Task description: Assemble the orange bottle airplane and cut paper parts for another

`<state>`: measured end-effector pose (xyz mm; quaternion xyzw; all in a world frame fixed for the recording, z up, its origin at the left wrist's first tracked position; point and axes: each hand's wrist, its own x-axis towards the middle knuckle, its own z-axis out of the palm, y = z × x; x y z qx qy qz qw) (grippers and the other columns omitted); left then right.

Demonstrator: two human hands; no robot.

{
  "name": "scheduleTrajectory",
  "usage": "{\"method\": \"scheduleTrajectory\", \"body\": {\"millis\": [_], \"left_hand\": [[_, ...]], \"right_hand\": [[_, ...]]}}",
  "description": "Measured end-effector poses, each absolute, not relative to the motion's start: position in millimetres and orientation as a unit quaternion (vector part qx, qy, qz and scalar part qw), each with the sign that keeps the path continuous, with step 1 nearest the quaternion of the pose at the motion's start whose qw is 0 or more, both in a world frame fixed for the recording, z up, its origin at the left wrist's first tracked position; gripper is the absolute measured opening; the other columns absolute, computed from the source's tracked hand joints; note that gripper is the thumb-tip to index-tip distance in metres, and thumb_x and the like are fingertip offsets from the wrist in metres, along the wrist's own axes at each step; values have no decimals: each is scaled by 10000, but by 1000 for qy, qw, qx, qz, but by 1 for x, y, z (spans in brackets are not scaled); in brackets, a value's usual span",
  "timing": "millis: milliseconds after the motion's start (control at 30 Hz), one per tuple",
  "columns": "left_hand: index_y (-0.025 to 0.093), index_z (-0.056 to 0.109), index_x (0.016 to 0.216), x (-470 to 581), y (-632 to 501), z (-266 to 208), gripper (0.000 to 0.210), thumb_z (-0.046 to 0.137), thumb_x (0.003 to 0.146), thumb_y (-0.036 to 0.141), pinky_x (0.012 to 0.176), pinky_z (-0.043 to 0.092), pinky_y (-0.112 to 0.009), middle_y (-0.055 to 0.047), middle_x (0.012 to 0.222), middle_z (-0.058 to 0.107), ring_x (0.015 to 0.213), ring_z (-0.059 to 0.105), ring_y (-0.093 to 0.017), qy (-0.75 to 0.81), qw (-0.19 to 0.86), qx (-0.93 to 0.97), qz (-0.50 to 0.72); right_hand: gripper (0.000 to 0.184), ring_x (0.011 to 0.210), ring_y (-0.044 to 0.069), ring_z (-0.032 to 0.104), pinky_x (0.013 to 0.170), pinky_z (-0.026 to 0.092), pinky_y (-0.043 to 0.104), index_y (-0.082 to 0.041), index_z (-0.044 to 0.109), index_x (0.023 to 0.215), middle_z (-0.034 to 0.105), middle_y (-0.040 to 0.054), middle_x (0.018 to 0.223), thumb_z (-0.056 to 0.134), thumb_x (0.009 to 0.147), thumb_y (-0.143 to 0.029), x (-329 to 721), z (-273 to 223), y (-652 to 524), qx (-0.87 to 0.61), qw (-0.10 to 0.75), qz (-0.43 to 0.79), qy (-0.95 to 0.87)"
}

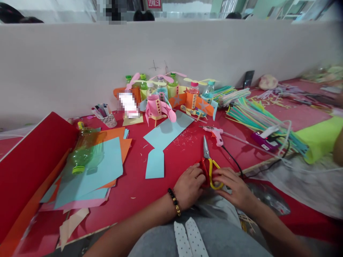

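Note:
Scissors [205, 146] with one red and one yellow handle loop lie at the table's front edge, blades together and pointing away from me. My left hand [189, 187], with a beaded bracelet at the wrist, has its curled fingers on the red loop. On the yellow loop are the fingers of my right hand [233, 185]. A light blue paper piece with a rounded top [154, 164] lies left of the scissors, touching a larger light blue sheet [168, 128] behind it. Just beyond the blades rests a pink glue gun [216, 134], its black cord running toward the front edge.
Bottle crafts with paper wings and propellers [157, 105] stand along the wall. A green plastic bottle [81, 157] lies on stacked coloured paper [112, 157] at left, near a pen cup [108, 120]. Coloured stems [257, 117] and a purple power strip [265, 141] occupy the right.

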<state>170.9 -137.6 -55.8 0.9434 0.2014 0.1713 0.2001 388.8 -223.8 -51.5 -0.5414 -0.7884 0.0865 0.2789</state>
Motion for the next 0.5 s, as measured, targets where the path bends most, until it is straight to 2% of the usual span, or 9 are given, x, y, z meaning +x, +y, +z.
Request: {"method": "scheduleTrajectory", "body": {"millis": [200,267,367,500], "left_hand": [[177,569,932,169,-134,-52,172,653,827,284,1119,374,-380,-79,1159,615,1275,469,-207,213,258,926,172],[177,564,904,169,-134,-50,134,645,829,253,1132,355,-369,-69,1128,624,1249,487,-192,214,258,927,170],[176,556,884,169,-133,-50,92,627,831,201,1164,299,-351,-52,1079,631,1151,546,-161,206,245,932,169],[171,557,883,169,-134,-52,115,639,829,231,1175,269,-327,-50,1067,639,1103,569,-154,204,229,935,176]], "right_hand": [[128,917,226,574,828,477,396,-213,676,951,662,77,958,656,829,-247,363,-53,-221,-531,277,11,-801],[79,858,207,566,793,468,376,-206,675,900,660,57,871,623,843,-188,356,-53,-220,-520,282,-6,-807],[145,772,186,552,747,451,357,-198,665,815,644,39,760,559,856,-108,348,-55,-222,-505,299,-38,-809],[167,729,176,552,738,447,356,-193,649,784,642,35,731,545,845,-77,345,-64,-226,-495,322,-74,-804]]}}
